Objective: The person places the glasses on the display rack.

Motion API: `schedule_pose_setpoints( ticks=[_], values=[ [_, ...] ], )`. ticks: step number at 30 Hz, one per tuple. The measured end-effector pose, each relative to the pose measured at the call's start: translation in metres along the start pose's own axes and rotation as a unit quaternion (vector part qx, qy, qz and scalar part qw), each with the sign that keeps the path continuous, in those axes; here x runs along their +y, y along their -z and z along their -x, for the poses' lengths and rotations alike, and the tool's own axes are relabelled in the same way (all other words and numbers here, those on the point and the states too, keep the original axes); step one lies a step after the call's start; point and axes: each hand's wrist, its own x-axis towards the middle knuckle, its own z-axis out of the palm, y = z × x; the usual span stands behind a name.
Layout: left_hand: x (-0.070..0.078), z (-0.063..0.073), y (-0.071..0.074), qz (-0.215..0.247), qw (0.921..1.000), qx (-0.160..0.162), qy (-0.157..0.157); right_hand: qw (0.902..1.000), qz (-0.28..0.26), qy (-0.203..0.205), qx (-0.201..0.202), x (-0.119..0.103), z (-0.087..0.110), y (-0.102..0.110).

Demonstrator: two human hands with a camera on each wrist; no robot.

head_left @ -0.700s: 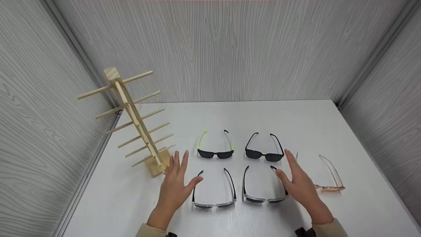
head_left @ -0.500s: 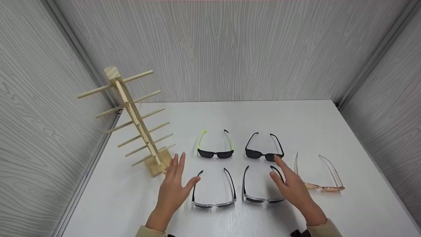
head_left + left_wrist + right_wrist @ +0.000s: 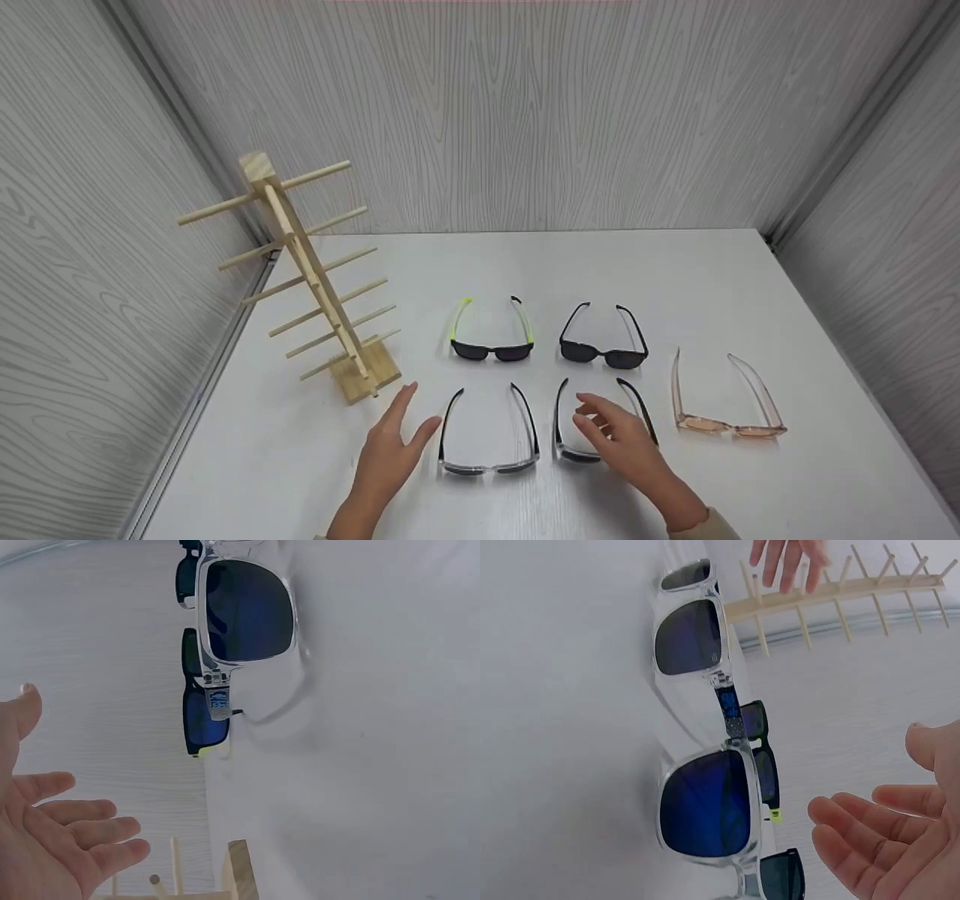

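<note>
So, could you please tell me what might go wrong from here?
The right hand is close to the right-side clear-framed glasses, so a touch might smudge them. They lie unfolded, so a sideways brush could shift them. The left hand is near the rack and could bump it.

head: right grip (image 3: pixel 621 439) partly hides clear-framed sunglasses (image 3: pixel 577 455) beneath | right sleeve (image 3: pixel 706 527) cut at bottom | left wrist: wooden rack (image 3: pixel 241 870) cropped
</note>
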Motion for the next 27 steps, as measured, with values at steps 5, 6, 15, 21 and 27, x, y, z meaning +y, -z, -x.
schedule_pose_setpoints(
  ticks=[5, 6, 15, 21, 27],
  values=[
    [-0.009, 0.003, -0.004, 0.039, 0.9981, -0.019, 0.043, 0.9996, -0.003, -0.003, -0.028, -0.002, 0.004, -0.009],
    [-0.010, 0.004, -0.005, 0.050, 0.9972, -0.021, 0.050, 0.9993, -0.008, -0.006, -0.037, -0.002, 0.004, -0.011],
    [-0.021, 0.011, -0.013, 0.120, 0.9884, -0.036, 0.087, 0.9954, -0.035, -0.017, -0.087, -0.003, 0.009, -0.024],
    [-0.024, 0.014, -0.019, 0.155, 0.9772, -0.055, 0.134, 0.9943, -0.030, -0.026, -0.099, -0.002, 0.011, -0.033],
    [-0.024, 0.016, -0.024, 0.187, 0.9656, -0.082, 0.161, 0.9938, -0.014, -0.026, -0.108, -0.005, 0.012, -0.039]
  ],
)
